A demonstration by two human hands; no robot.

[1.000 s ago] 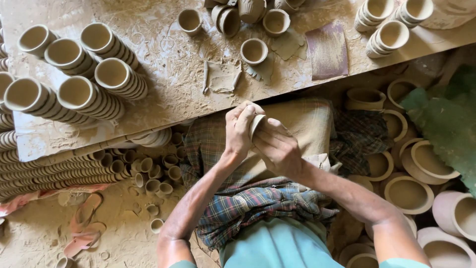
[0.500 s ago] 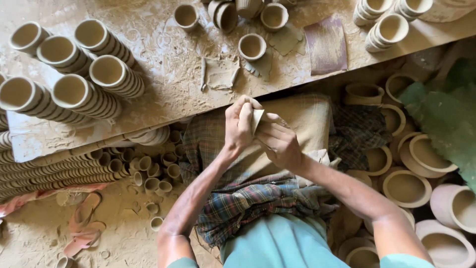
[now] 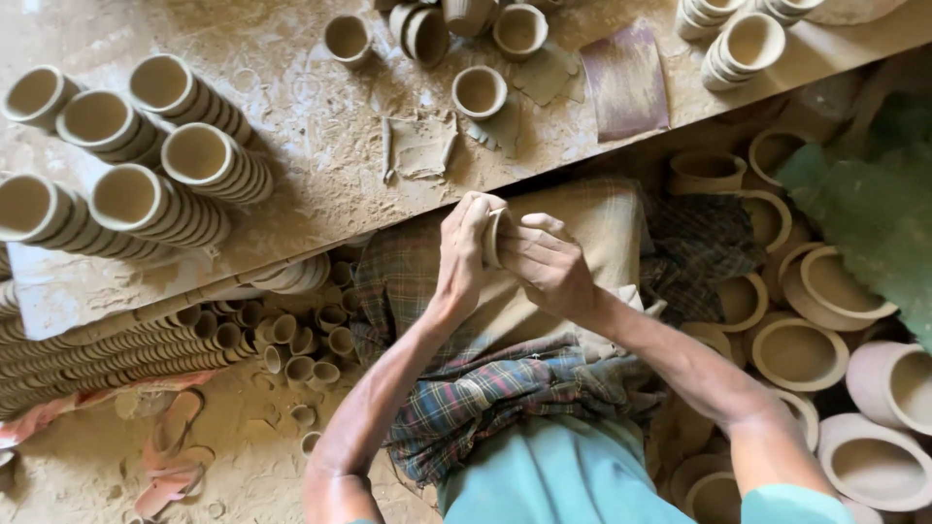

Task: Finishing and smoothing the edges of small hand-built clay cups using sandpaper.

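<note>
A clay cup (image 3: 493, 236) is grasped between the fingers of the left hand (image 3: 464, 248) and right hand (image 3: 549, 264).

both forearms reach forward and meet over the lap. the left hand (image 3: 464, 254) is curled, fingers wrapped round (thumb side hidden). the right hand (image 3: 546, 264) presses against it, fingers bent, wrist angled inward, elbows spread wide apart.

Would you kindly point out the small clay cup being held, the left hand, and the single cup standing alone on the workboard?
small clay cup (image 3: 493, 236), head view, on its visible rim between the hands.
left hand (image 3: 464, 254), head view, on its back.
single cup (image 3: 479, 92), head view, on its inside hollow.
</note>
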